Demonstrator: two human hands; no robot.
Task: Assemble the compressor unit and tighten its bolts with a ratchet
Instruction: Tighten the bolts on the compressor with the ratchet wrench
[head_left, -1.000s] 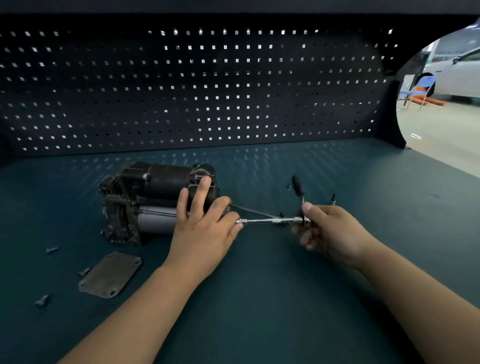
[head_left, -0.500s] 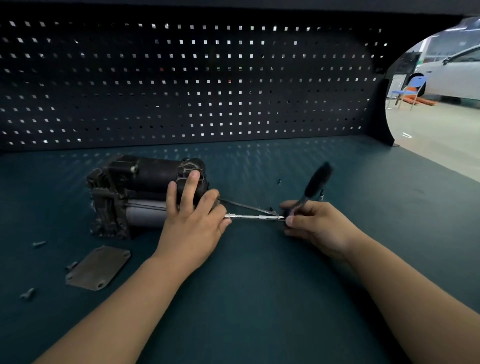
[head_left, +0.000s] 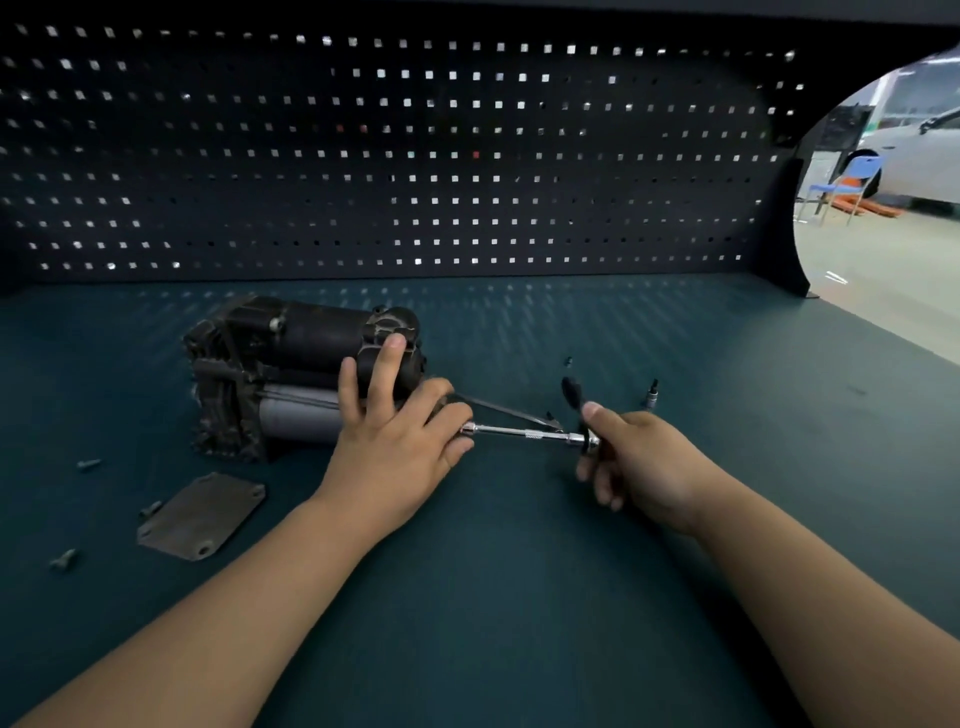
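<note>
The dark compressor unit (head_left: 291, 364) lies on its side on the green bench top, left of centre. My left hand (head_left: 400, 441) rests on its right end, fingers spread over the housing and the inner tip of the extension bar. The chrome extension bar (head_left: 519, 432) runs horizontally from that end to the ratchet (head_left: 574, 400). My right hand (head_left: 639, 462) grips the ratchet by its head, thumb on top; the black handle points up and away. A thin rod (head_left: 498, 408) lies behind the bar.
A flat metal cover plate (head_left: 200, 517) lies on the bench (head_left: 519, 597) in front of the compressor. Loose bolts (head_left: 62, 560) lie near it at the left. A small socket (head_left: 651, 397) stands right of the ratchet. Pegboard wall (head_left: 415, 156) closes the back.
The ratchet handle has swung back from tilting right to pointing up and slightly left, with my right hand turning around the head. My left hand stays on the compressor.
</note>
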